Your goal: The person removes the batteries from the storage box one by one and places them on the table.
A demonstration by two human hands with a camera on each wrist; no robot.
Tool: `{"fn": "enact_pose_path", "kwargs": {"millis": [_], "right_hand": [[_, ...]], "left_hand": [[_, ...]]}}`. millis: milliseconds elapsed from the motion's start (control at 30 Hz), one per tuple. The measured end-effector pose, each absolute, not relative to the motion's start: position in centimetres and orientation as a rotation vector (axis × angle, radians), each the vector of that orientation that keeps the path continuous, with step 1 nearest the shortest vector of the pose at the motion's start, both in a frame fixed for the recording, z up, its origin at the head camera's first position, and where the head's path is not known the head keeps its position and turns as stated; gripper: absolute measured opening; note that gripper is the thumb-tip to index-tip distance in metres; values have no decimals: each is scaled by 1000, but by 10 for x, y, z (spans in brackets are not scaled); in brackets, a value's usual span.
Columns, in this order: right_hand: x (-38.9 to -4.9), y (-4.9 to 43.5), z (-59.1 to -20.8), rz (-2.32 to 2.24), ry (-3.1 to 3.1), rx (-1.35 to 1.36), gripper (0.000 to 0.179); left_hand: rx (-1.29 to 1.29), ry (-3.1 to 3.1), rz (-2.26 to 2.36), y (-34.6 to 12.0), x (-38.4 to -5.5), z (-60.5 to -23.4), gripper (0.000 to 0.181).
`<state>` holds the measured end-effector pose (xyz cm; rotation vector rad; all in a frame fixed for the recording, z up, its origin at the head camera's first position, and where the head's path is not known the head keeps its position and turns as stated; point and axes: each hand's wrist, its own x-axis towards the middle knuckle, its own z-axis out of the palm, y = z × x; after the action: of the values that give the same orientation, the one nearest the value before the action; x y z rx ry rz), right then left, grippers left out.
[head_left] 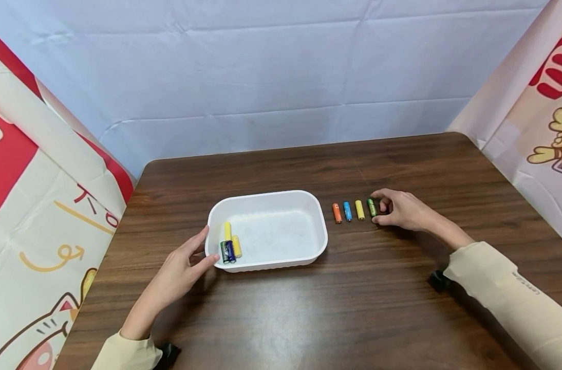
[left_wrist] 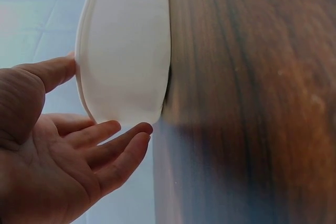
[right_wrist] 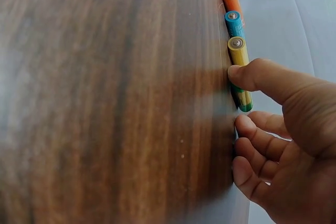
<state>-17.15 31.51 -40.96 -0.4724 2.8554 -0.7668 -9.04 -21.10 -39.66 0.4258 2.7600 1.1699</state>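
My left hand (head_left: 180,271) holds the left end of a white plastic tray (head_left: 267,265), thumb at the rim and fingers against the outer wall. Inside the tray's left end lie several batteries: yellow ones (head_left: 237,246), a dark blue one (head_left: 231,252) and a dark green one (head_left: 224,252). To the right of the tray, an orange battery (head_left: 337,213), a blue battery (head_left: 348,211), a yellow battery (head_left: 359,210) and a green battery (head_left: 371,207) form a row. My right hand (head_left: 403,209) pinches the green battery, its thumb covering the near end in the right wrist view.
Everything stands on a dark brown wooden table (head_left: 281,313) with rounded far corners. A pale cloth (head_left: 272,77) hangs behind its far edge. Printed cloths with red and yellow drawings hang at the left (head_left: 36,216) and right (head_left: 546,139).
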Motion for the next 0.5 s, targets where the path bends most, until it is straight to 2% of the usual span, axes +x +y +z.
{"fn": "enact_pose_path", "kwargs": {"millis": [500], "right_hand": [[-169, 319, -407, -812, 2820, -498, 66]], "left_hand": [[432, 2755, 1166, -211, -90, -397, 74]]}}
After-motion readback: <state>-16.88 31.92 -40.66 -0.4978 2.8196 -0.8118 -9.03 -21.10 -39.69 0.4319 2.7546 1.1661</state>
